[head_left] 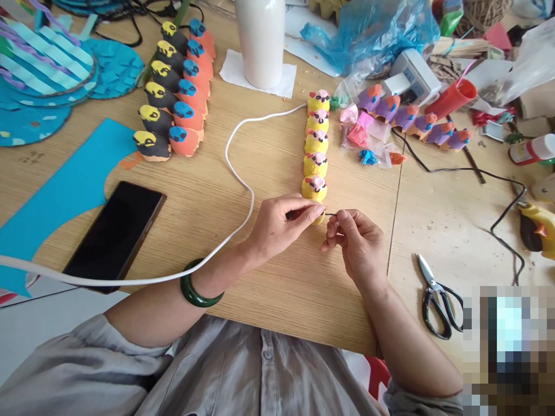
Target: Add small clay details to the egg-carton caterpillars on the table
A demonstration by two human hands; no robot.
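A row of yellow clay-covered cups (pixel 315 166), topped with pink, red and black pieces, runs away from me down the middle of the table. At its near end my left hand (pixel 281 222) is closed, thumb and forefinger pinched over the nearest cup and mostly hiding it. Just right of it my right hand (pixel 362 242) is closed too, pinching a thin black strand (pixel 330 214). The strand's other end meets my left fingertips. Small bags of pink clay (pixel 359 132) and a blue lump (pixel 368 157) lie right of the row.
Black-and-yellow cups (pixel 158 123) and orange-and-blue cups (pixel 191 112) stand left. A white cable (pixel 229 153) crosses my left forearm. A phone (pixel 117 231), scissors (pixel 436 297), purple cups (pixel 405 117), a white cylinder (pixel 261 43) and a glue gun (pixel 537 228) lie around.
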